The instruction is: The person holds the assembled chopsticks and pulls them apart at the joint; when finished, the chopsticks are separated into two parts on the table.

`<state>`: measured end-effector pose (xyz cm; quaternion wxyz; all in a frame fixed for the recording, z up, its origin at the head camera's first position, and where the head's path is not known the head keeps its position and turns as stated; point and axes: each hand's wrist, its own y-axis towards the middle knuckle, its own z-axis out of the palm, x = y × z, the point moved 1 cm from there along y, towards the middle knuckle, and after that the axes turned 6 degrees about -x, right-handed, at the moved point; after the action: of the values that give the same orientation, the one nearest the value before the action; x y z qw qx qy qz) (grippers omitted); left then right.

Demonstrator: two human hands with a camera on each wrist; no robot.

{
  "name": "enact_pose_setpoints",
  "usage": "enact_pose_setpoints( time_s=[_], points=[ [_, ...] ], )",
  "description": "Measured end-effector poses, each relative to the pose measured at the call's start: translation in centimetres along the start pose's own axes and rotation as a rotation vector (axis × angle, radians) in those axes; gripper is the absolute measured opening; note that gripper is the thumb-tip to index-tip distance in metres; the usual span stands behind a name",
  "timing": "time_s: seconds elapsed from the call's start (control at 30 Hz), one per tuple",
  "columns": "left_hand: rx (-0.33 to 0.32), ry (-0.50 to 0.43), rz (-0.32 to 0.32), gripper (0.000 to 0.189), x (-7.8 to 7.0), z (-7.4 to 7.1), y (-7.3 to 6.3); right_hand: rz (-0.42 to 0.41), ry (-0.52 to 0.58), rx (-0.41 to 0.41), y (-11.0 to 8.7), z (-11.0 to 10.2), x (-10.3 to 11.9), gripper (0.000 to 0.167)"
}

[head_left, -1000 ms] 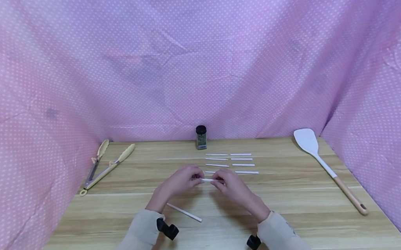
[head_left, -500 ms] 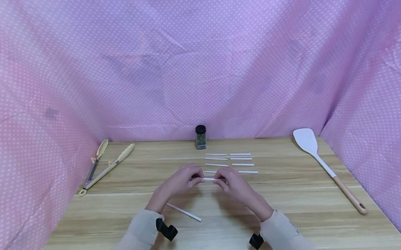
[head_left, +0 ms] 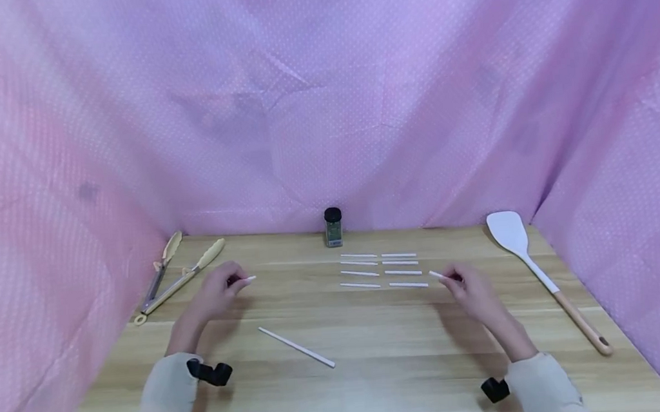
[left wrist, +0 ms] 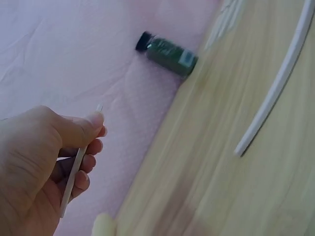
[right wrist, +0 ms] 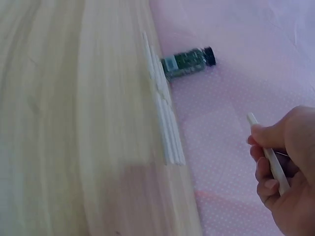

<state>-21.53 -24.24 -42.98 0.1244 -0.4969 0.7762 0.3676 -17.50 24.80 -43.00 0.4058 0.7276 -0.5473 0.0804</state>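
Each hand (head_left: 217,291) (head_left: 470,285) pinched a short white stick (head_left: 248,279) (head_left: 436,275), either side of the stick rows (head_left: 381,270). A jar (head_left: 333,226) stood behind the rows, a long stick (head_left: 296,347) before them; tongs (head_left: 179,275) and spatula (head_left: 536,272) flanked them.

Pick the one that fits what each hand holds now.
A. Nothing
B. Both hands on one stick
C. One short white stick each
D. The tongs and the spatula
C: the left hand pinches one short stick and the right hand another, hands wide apart.

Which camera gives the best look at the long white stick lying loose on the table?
The head view: the long white stick shows whole, lying slantwise on the table between the two hands. The left wrist view catches only part of it, curved and blurred, at the upper right. The right wrist view misses it.
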Motion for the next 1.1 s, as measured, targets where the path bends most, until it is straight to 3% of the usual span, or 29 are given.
enact_pose_setpoints(
  time_s=[0.07,0.2,0.27,0.4,0.6,0.83,1.1],
  points=[
    [0.004,-0.008,0.010,0.008,-0.2,-0.1,0.4,-0.003,-0.022,-0.008,0.3,-0.8,-0.4,0.006],
    [0.040,-0.031,0.075,0.007,-1.2,1.5,1.1,-0.017,-0.035,-0.006,0.4,-0.8,-0.4,0.001],
    [0.060,-0.050,0.102,0.005,-1.8,2.4,1.2,-0.007,-0.029,0.009,0.2,-0.7,-0.4,0.007],
    [0.118,-0.074,0.081,0.004,-3.1,3.8,1.2,0.023,-0.004,0.024,-0.1,-0.6,-0.8,0.013],
    [0.226,-0.060,0.028,0.009,-4.5,6.0,1.1,0.061,-0.011,0.066,-0.5,-0.2,-1.7,0.004],
    [0.285,-0.069,0.004,0.009,-6.5,9.3,1.8,0.102,-0.023,0.132,-1.0,0.5,-2.4,0.008],
    [0.314,-0.065,0.092,0.005,-8.4,13.2,2.5,0.044,-0.058,0.120,-1.5,1.9,-2.2,0.005]
  ],
)
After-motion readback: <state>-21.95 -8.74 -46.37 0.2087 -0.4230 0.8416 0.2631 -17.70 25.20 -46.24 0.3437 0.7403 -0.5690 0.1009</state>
